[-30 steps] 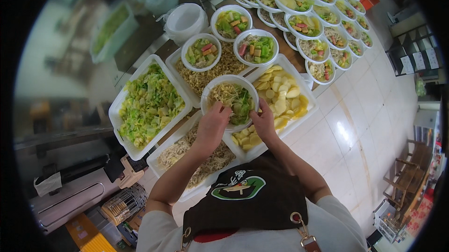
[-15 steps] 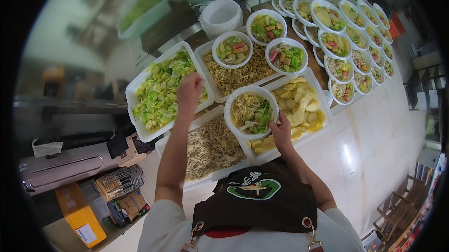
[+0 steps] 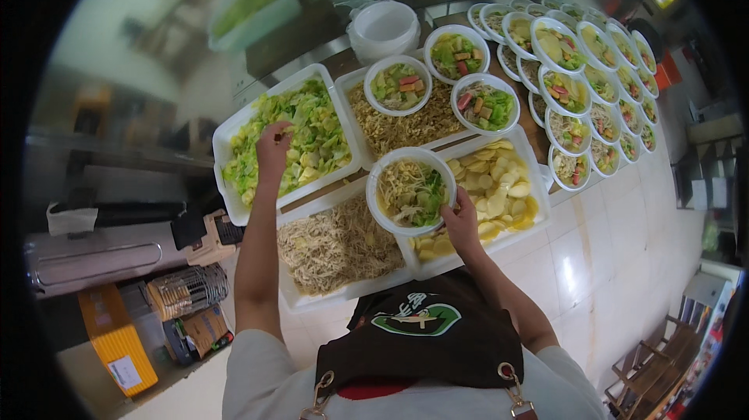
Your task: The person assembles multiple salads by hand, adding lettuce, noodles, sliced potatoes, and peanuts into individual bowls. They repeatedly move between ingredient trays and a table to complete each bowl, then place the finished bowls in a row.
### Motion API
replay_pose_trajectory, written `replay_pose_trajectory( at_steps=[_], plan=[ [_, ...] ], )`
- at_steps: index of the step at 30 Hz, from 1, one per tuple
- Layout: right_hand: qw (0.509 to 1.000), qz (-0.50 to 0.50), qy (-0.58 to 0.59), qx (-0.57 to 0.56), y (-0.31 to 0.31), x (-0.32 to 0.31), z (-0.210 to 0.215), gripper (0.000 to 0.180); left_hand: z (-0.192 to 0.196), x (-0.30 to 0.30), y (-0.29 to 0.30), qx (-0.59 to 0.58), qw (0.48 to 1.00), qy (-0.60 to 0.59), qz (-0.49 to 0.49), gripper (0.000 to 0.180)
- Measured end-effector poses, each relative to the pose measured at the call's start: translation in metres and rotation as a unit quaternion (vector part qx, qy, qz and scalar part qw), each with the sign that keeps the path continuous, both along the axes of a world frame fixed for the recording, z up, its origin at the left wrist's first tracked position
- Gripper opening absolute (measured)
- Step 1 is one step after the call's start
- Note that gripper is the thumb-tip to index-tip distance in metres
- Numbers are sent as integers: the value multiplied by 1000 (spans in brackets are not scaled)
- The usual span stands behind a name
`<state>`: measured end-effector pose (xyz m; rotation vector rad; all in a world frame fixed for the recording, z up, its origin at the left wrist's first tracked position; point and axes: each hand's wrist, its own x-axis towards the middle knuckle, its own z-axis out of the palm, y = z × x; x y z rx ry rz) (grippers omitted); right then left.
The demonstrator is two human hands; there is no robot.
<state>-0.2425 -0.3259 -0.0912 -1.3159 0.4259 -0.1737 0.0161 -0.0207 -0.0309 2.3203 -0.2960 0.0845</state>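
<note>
My right hand grips the rim of a white plastic bowl holding bean sprouts and chopped lettuce, raised over the inner corners of the trays. At the left, my left hand is at the chopped lettuce in a white tray. Its fingers are curled, and what they hold, if anything, is hidden. Shredded pale food fills the near-left tray, and yellow potato-like slices fill the near-right one. Brown cooked strips lie in the far tray.
Three filled bowls sit at the far tray, beside a stack of empty bowls. Many filled bowls are piled in overlapping layers at the right. A glass panel stands behind; an orange box is at lower left.
My left hand has moved left and slightly down over the lettuce. The bowl in my right hand has shifted a little left as the whole view moved slightly.
</note>
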Motion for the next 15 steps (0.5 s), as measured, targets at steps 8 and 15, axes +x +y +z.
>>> replay_pose_trajectory(
  at_steps=[8, 15],
  plan=[
    [988, 145, -23, 37, 64, 43, 22, 41, 70, -133, -25, -61, 961, 112, -246, 34],
    [976, 216, -25, 27, 156, 24, 48, 41, 124, -230, 64, -23, 1000, -4, 21, 10]
  ],
)
